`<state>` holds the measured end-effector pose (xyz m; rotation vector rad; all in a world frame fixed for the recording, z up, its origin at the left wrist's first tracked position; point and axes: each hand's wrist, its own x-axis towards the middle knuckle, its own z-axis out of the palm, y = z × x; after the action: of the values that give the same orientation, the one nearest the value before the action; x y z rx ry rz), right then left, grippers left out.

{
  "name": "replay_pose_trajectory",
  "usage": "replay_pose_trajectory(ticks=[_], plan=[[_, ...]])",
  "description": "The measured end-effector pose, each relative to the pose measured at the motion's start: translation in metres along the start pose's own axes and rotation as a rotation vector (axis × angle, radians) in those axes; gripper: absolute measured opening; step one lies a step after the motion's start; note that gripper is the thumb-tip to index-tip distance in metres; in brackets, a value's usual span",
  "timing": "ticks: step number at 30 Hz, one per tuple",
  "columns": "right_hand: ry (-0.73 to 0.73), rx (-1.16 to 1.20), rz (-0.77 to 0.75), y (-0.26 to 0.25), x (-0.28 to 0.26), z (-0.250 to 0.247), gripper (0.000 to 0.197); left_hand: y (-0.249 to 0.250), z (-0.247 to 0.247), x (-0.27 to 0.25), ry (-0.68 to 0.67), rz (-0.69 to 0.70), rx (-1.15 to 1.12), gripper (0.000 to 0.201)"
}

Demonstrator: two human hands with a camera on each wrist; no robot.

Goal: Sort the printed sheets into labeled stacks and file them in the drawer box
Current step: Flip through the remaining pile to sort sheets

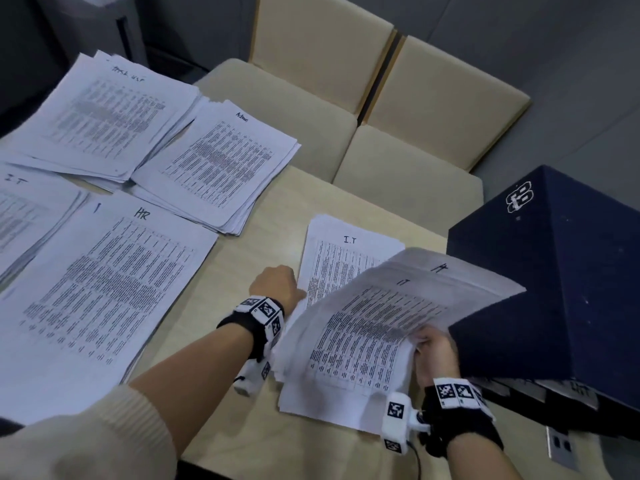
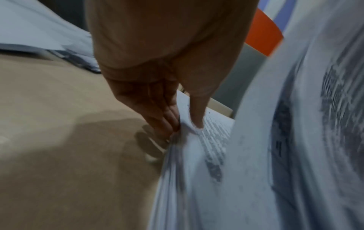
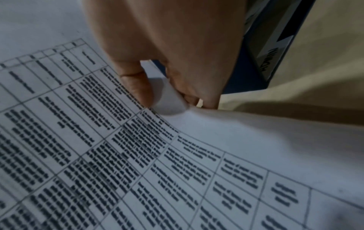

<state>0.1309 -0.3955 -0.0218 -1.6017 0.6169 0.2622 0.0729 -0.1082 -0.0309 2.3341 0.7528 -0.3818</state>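
Observation:
An "I.T" stack (image 1: 343,258) of printed table sheets lies on the table just left of the dark blue drawer box (image 1: 554,271). My left hand (image 1: 277,282) pinches the stack's left edge, thumb on top and fingers underneath (image 2: 169,118). My right hand (image 1: 434,348) pinches the right edge of a bundle of upper sheets (image 1: 381,323) marked "IT" and holds it lifted and bent over the stack. In the right wrist view the thumb (image 3: 135,87) presses a curled paper edge on the printed sheet (image 3: 138,155), beside the box (image 3: 252,74).
More labelled stacks lie to the left: "HR" (image 1: 104,282), "Admin" (image 1: 221,161), another "I.T" (image 1: 27,209) and a hand-titled one at the back (image 1: 104,116). Beige chairs (image 1: 311,109) stand behind the table (image 1: 242,244). A labelled drawer front (image 3: 273,60) shows on the box.

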Motion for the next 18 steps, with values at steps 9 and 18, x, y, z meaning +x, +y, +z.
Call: replay_pose_trajectory(ticks=[9, 18], plan=[[-0.090, -0.010, -0.045, 0.001, 0.014, 0.013, 0.024, -0.010, 0.007, 0.004, -0.019, 0.000, 0.093, 0.031], [-0.160, -0.108, 0.022, 0.001, 0.023, 0.007, 0.024, -0.002, 0.003, -0.003, 0.153, 0.169, 0.366, 0.019]])
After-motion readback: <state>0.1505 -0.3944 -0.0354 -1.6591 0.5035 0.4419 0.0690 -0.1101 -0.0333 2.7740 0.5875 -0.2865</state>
